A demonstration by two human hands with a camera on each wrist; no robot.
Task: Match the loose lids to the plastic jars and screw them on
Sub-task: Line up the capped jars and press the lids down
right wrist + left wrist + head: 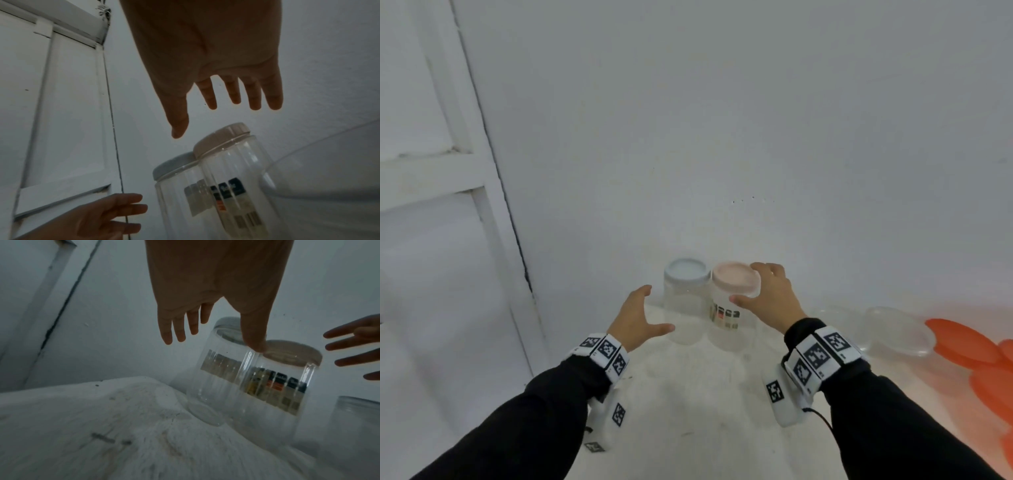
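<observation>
On the white table, two lidded jars stand upright between spread, empty hands.

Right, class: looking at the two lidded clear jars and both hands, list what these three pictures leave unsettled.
- Whether the pale pink round lid is screwed tight: threads hidden under its rim in every view.
- Print on the clear plastic jar's label: blurred in the head view, smeared in both wrist views.
- The orange plastic pieces: cut off by the head view's right edge.
- Whether the left hand thumb touches the grey-lidded jar: the left wrist view is too dim.
</observation>
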